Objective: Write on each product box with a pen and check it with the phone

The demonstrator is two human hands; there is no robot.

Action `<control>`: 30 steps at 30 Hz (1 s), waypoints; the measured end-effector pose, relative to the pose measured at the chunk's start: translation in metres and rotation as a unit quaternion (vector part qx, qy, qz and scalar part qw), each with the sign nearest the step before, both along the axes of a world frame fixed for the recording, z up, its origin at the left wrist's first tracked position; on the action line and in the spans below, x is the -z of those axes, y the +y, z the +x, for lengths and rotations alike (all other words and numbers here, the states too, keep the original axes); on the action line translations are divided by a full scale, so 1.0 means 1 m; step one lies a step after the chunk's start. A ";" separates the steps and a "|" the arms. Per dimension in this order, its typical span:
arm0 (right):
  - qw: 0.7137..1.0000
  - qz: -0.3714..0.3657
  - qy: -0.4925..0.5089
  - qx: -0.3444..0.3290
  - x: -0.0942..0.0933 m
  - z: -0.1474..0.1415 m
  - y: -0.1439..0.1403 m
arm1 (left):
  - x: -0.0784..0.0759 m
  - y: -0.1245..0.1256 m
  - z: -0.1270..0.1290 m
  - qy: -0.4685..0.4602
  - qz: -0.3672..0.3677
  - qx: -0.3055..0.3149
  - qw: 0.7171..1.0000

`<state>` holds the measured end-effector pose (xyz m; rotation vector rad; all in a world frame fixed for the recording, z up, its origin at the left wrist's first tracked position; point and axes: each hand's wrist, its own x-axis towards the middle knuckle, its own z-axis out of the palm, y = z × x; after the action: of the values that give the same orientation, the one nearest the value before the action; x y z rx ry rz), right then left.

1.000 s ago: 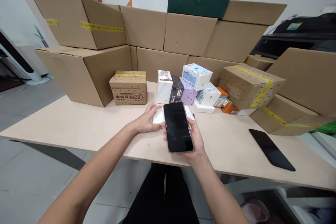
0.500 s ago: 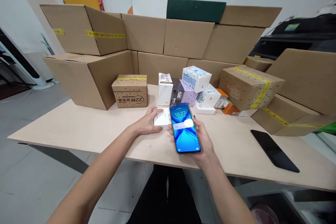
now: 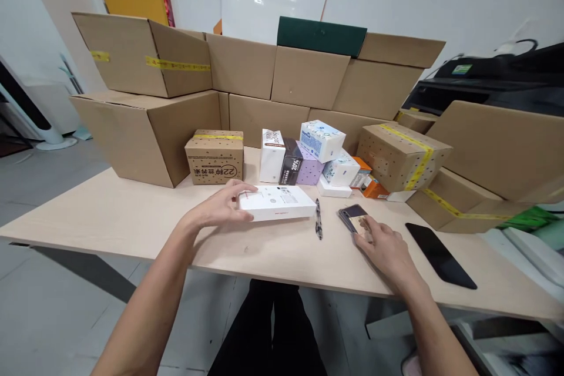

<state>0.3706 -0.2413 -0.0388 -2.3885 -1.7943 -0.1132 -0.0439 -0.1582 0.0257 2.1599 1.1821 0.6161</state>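
Observation:
My left hand point(image 3: 222, 207) grips the left end of a flat white box point(image 3: 282, 204), thumb at the near side and fingers on top. The box has small print on its upper face. On the right, my right hand point(image 3: 382, 244) has its thumb and fingers on a smartphone point(image 3: 352, 211), which is at the tabletop with its back up and its screen hidden. A pen point(image 3: 318, 220) lies between the white box and the phone.
A black tablet-like slab point(image 3: 440, 255) lies right of my right hand. Several small cartons, among them a white carton point(image 3: 272, 155), stand behind the white box. Larger cardboard boxes, such as a taped box point(image 3: 400, 155), line the back and sides of the table point(image 3: 145, 217).
The phone has moved right, turned over from screen up to back up, and come down to the table. The pen and most of the white box are now uncovered.

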 end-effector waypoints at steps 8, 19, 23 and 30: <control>1.000 -0.005 -0.012 -0.019 0.015 0.004 0.005 | -0.044 -0.011 -0.039 -0.166 0.234 -0.286 0.914; 1.000 -0.003 -0.013 -0.011 0.010 -0.003 -0.001 | -0.049 0.054 0.006 0.024 0.269 -0.496 0.825; 0.990 0.120 -0.058 -0.039 0.005 -0.020 0.011 | -0.039 0.052 0.050 0.036 0.391 -0.390 0.833; 0.912 0.344 0.022 -0.223 0.000 -0.052 0.042 | -0.032 0.095 0.133 0.062 0.335 -0.291 0.894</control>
<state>0.3189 -0.1995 -0.0390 -1.4613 -1.8222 -0.5280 0.0890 -0.0630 0.0581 2.3891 1.9342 1.3183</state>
